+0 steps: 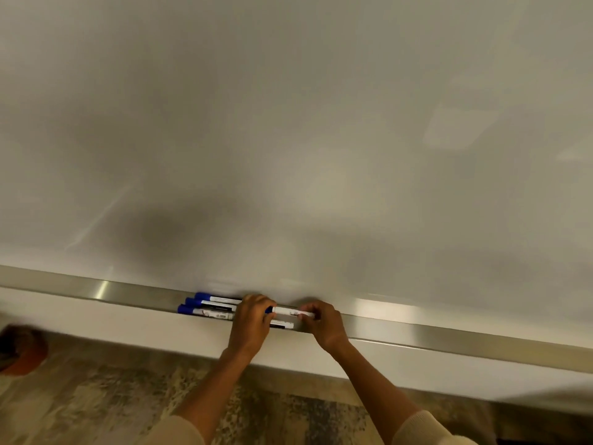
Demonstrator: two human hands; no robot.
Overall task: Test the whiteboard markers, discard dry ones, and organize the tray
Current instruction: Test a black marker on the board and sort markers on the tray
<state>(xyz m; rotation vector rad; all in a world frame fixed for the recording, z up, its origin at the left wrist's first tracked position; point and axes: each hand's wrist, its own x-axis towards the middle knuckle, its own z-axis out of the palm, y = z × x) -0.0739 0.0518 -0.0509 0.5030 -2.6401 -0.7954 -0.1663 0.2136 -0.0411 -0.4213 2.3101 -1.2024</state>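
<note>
A white marker point(290, 311) with a blue cap is held level just above the metal tray point(417, 329) under the whiteboard point(288, 139). My left hand point(252, 322) grips its capped left end. My right hand point(324, 322) pinches its right end. Three blue-capped markers point(208, 308) lie side by side in the tray to the left of my hands. Another marker point(282, 325) lies in the tray beneath the held one, partly hidden by my left hand.
The tray runs across the whole view along the board's lower edge. An orange-brown round object point(22, 351) sits low at the far left, blurred. Patterned carpet point(112, 403) covers the floor below.
</note>
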